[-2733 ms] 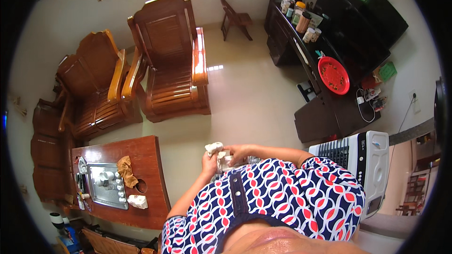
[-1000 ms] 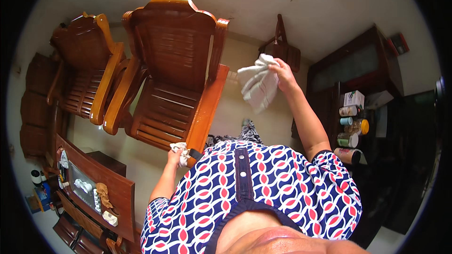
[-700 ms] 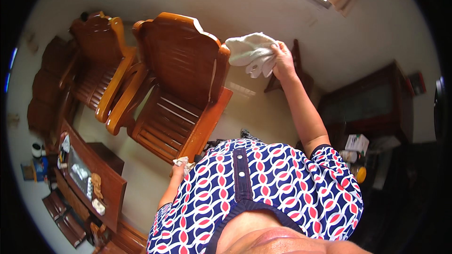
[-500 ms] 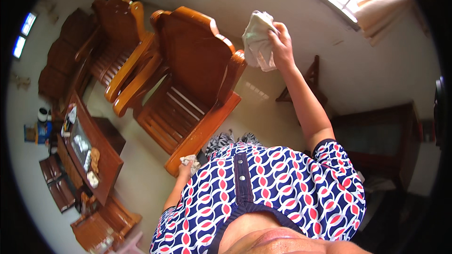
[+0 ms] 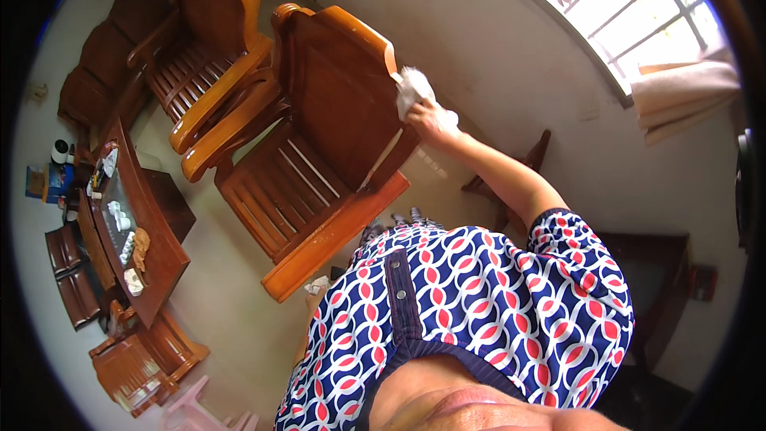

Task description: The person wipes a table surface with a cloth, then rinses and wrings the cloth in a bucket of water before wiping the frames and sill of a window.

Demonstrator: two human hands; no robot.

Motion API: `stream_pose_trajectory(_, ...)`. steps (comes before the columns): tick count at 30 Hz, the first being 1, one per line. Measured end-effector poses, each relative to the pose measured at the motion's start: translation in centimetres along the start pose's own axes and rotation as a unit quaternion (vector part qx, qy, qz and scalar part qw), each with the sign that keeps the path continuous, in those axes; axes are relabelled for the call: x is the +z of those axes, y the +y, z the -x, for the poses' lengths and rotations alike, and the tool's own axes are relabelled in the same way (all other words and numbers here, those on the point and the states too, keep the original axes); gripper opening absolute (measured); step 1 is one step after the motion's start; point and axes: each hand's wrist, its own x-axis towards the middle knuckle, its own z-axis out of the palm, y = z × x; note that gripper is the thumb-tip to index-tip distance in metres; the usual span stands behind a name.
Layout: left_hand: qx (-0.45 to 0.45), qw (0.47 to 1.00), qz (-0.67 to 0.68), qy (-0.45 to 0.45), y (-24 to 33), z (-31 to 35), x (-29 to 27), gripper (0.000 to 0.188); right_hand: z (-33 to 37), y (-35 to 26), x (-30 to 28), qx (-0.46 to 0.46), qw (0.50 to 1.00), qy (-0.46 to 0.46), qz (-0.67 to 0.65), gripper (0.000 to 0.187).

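A large brown wooden armchair with a slatted seat stands in front of me. My right hand is closed round a whitish cloth and presses it against the right upper edge of the chair's back. A loose end of the cloth hangs out beside the wrist. Low at my left side, my left hand is mostly hidden by my patterned shirt. A small crumpled pale cloth shows in its fingers.
Another wooden armchair stands beyond, to the left. On the left is a low table with cups and small items, near a pink plastic stool. A barred window with a curtain is at upper right, a dark cabinet below.
My right hand has come down and left, bringing the raised cloth onto the chair's back edge. My left hand is now more covered by the shirt. The whole view has shifted slightly.
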Motion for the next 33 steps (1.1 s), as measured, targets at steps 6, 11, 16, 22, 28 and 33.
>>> stream_pose_trajectory(6,0.011,1.000,0.000,0.016,-0.7,-0.9,-1.8,0.042,-1.5,-2.0,-5.0,0.222,0.853,0.180,-0.436,0.031)
stream_pose_trajectory(11,0.118,0.987,0.074,0.085,0.5,-2.2,-4.1,0.047,-5.7,-1.3,-9.5,0.045,0.990,0.134,0.004,0.061)
stream_pose_trajectory(16,0.047,0.974,0.214,0.054,-1.4,-3.6,-3.0,0.045,-11.3,-1.3,-5.2,0.200,0.976,0.079,-0.040,0.069)
stream_pose_trajectory(22,0.016,0.997,0.062,0.051,-2.5,-9.0,-2.0,0.041,-26.5,-3.0,4.5,0.269,0.957,0.027,0.105,0.068)
stream_pose_trajectory(28,0.060,0.948,0.312,0.035,0.0,-5.4,3.9,0.035,-30.8,2.1,3.5,0.279,0.955,0.011,0.103,0.034)
stream_pose_trajectory(33,-0.042,0.989,0.137,0.029,-4.5,-8.6,3.5,0.041,-27.0,2.1,6.0,0.230,0.959,0.001,0.166,0.034)
